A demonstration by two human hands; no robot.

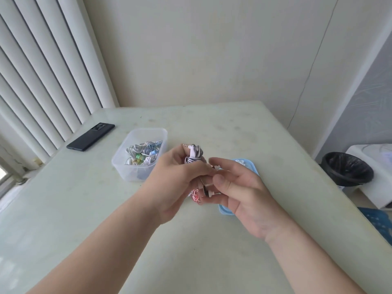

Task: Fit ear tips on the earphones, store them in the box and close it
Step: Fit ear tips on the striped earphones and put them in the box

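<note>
In the centre of the frame, the left hand (178,177) has its grip closed round a coiled bundle of earphones (194,158). Their cable is striped black and white, with a pale pink plug on top. The right hand (239,187) pinches their small white earbud. Left of centre, a translucent, round-cornered plastic box (127,166) stands on the smooth, pale desk (233,128). A glossy blue lid (224,210) lies beneath the right hand.
</note>
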